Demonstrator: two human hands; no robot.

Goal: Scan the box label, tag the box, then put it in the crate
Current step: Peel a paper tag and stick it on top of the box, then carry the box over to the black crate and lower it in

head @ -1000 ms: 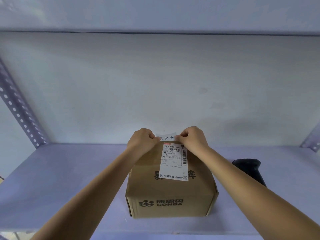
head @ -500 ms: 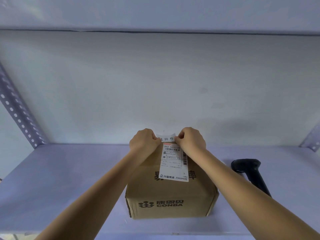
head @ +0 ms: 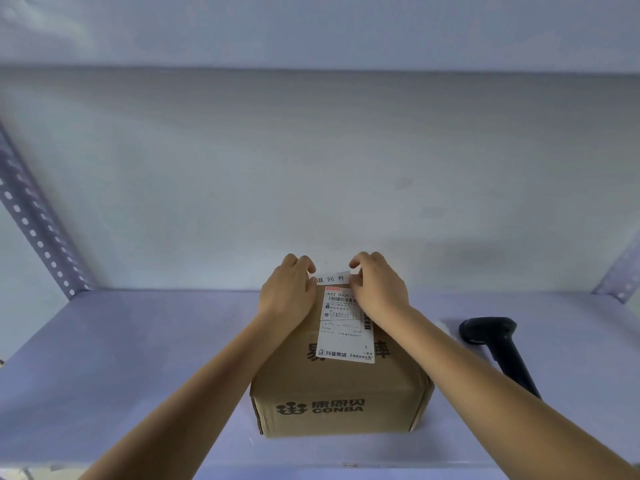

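Presently, the box [head: 341, 386] is sitting on the shelf [head: 138, 358], shipping label [head: 346, 327] facing up, with both hands resting on its far top edge. The left hand [head: 287, 294] and right hand [head: 379, 289] are each pinching one end of a white tag [head: 331, 278], fingers closed on it, just beyond the label. A black scanner [head: 498, 348] is lying on the shelf to the right, apart from the box.
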